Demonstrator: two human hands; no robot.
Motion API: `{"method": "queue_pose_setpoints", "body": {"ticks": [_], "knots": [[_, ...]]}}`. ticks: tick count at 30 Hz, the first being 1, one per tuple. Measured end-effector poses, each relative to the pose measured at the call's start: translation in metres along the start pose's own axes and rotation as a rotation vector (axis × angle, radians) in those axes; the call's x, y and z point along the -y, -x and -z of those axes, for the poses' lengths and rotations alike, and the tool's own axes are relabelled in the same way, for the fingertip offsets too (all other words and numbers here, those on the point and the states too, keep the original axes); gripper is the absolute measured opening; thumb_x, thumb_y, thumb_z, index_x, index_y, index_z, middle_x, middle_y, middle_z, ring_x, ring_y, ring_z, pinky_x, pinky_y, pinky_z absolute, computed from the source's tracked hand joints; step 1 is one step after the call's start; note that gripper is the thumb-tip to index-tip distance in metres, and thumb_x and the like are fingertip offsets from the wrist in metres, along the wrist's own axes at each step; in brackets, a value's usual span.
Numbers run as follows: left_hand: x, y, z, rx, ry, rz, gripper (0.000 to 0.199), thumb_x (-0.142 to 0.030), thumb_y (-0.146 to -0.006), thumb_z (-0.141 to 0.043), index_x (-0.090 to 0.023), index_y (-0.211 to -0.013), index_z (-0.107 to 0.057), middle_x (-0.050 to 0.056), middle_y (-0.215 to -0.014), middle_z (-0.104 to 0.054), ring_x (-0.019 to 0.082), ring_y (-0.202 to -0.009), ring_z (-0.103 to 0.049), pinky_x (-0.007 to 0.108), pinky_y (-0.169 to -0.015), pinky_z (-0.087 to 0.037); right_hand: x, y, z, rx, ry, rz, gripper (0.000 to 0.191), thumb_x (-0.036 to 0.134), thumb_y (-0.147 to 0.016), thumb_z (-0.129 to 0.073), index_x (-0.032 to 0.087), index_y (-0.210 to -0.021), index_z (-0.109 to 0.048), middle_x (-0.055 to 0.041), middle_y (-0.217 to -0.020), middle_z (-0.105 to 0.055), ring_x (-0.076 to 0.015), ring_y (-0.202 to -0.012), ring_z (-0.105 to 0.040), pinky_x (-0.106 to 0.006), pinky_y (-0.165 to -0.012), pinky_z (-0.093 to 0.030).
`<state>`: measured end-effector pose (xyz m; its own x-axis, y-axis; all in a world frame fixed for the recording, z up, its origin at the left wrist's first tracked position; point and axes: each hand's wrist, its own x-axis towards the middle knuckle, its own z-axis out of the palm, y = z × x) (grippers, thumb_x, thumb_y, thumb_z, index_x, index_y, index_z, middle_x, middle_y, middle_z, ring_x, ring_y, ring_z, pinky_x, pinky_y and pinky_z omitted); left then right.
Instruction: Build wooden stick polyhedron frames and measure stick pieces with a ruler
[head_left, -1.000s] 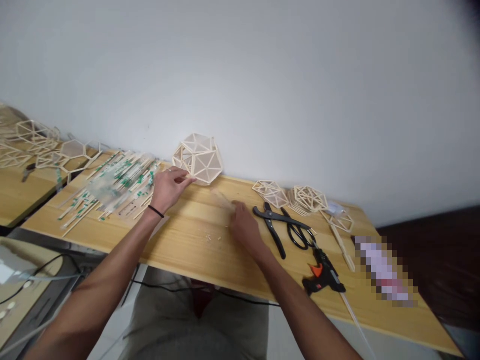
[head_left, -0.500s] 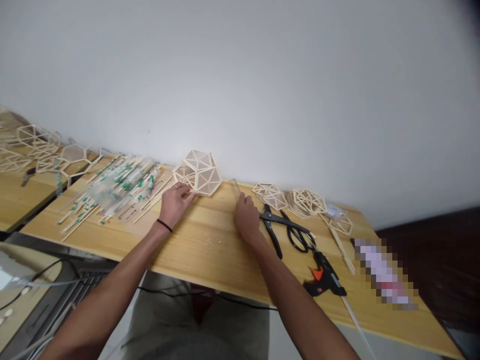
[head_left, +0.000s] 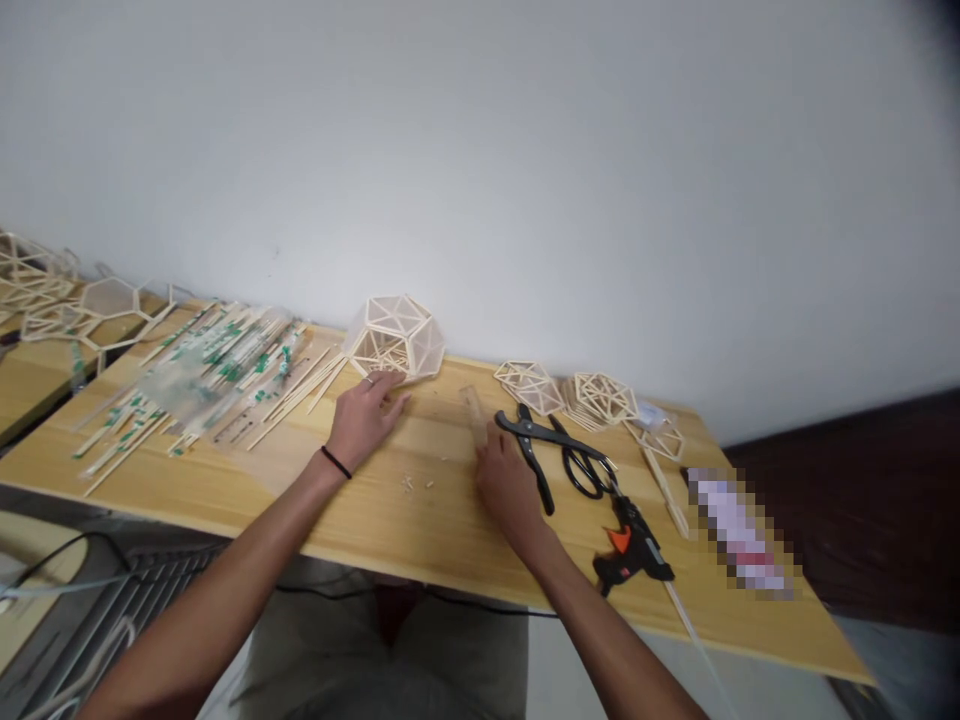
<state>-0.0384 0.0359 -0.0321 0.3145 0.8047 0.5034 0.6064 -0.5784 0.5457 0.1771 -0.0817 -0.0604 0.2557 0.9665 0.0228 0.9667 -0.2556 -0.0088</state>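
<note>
A domed frame of thin wooden sticks with pale panels [head_left: 397, 316] stands by the wall; its dark opening faces me and shows sticks inside. Just in front of it is my left hand [head_left: 365, 418], fingers apart, fingertips close to its lower edge. My right hand [head_left: 504, 478] is closed on one end of a clear ruler [head_left: 473, 408] that points toward the wall. Right beside that hand lie black pliers [head_left: 534, 452]. Small stick scraps [head_left: 409, 485] lie between the hands.
Sticks with green bits [head_left: 225, 365] spread across the left of the wooden table [head_left: 360, 530]. Flat stick frames [head_left: 529, 386] line the wall. Black scissors [head_left: 583, 470], a glue gun [head_left: 634, 548] and a blurred-out item [head_left: 739, 530] lie to the right. Cables hang below the front edge.
The domed frame has turned, so its opening now faces me. My left hand has drawn back from it with its fingers spread. My right hand and the ruler have come nearer to me.
</note>
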Motion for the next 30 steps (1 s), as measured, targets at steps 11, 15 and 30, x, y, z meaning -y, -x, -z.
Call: {"method": "queue_pose_setpoints", "body": {"ticks": [11,15,30], "knots": [[0.017,0.105,0.078,0.336,-0.086,-0.075,0.069,-0.062,-0.097,-0.062,-0.027,-0.155,-0.050,0.013,-0.155,-0.057,0.032,-0.143,-0.054,0.051,-0.118,-0.046,0.004,-0.030,0.005,0.037,-0.016,-0.021,0.053,0.013,-0.102,-0.037,0.009,-0.155,-0.043,-0.0223,-0.132,-0.064,-0.0268,-0.100,-0.073,-0.032,-0.075,-0.055],[0.011,0.137,0.070,0.497,-0.261,-0.209,0.133,-0.095,-0.063,-0.065,-0.018,-0.166,-0.031,0.023,-0.170,-0.032,0.049,-0.157,-0.027,0.067,-0.124,-0.030,0.002,-0.044,0.004,0.028,-0.051,-0.014,0.052,0.015,-0.104,-0.038,0.009,-0.156,-0.043,-0.0195,-0.129,-0.065,-0.0263,-0.102,-0.072,-0.031,-0.077,-0.054],[0.010,0.141,0.061,0.496,-0.389,-0.217,0.125,-0.096,-0.066,-0.062,-0.021,-0.164,-0.038,0.020,-0.173,-0.028,0.046,-0.160,-0.022,0.061,-0.127,-0.020,-0.002,-0.005,-0.001,0.004,-0.154,0.033,0.050,0.018,-0.106,-0.040,0.008,-0.153,-0.050,-0.0217,-0.135,-0.066,-0.0293,-0.107,-0.072,-0.037,-0.086,-0.057]]}}
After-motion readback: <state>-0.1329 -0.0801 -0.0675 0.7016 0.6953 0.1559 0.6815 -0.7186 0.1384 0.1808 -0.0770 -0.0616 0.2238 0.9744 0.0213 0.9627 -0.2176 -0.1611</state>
